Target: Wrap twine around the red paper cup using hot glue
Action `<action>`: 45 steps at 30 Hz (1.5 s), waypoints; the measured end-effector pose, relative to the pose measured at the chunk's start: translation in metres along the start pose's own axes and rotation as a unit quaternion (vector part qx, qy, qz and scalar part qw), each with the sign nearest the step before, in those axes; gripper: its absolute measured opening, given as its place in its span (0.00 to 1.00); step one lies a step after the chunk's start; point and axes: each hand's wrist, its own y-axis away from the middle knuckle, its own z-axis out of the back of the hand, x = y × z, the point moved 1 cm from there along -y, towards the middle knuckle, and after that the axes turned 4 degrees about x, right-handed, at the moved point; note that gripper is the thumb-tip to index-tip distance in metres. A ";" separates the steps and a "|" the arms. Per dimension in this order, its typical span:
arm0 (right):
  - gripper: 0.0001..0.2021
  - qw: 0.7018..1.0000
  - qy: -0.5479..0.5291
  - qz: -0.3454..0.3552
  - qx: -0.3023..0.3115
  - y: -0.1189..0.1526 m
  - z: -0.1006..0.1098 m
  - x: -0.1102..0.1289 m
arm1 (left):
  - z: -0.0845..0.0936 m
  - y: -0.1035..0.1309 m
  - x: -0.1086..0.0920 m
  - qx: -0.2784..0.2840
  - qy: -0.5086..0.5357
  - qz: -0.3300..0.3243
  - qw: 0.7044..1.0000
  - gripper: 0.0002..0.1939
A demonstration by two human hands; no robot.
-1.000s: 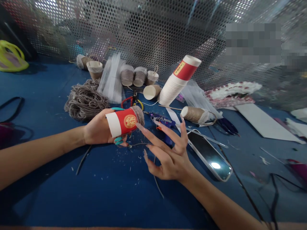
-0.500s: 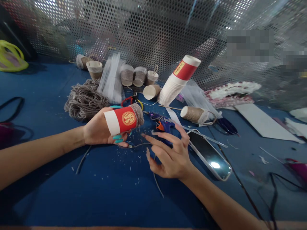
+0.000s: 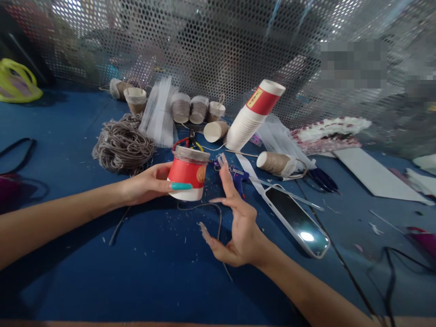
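Note:
My left hand (image 3: 146,184) holds a red and white paper cup (image 3: 185,175) with its rim up and slightly tilted; grey cord is wound around the rim end. To the right of the cup, my right hand (image 3: 238,222) has its fingers apart and nothing in them. Behind my right fingers lies a blue glue gun (image 3: 238,176) with a clear glue stick. A loose grey cord (image 3: 220,222) curves over the table from below the cup to beneath my right hand. Pliers with red and yellow handles (image 3: 180,142) are just behind the cup.
A grey cord bundle (image 3: 122,144) lies at the left, near wrapped cups (image 3: 180,108). A leaning cup stack (image 3: 250,116) stands at the back before a perforated metal screen (image 3: 204,45). At the right are a phone (image 3: 296,220) and white board (image 3: 378,175).
The cup has turned from lying sideways to rim up in my left hand. My right hand has rotated, its index finger now pointing up beside the glue gun.

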 end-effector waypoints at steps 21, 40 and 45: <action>0.18 0.822 0.414 -0.383 -0.080 -0.005 0.027 -0.026 | 0.003 -0.003 -0.005 -0.146 -0.066 -0.048 0.986 0.29; 0.21 0.781 0.308 -0.536 0.089 -0.024 0.021 -0.038 | 0.002 0.002 0.001 0.007 -0.071 -0.012 0.997 0.46; 0.22 0.779 0.304 -0.545 0.053 -0.023 0.022 -0.038 | 0.010 0.000 0.004 0.027 -0.044 -0.010 0.999 0.31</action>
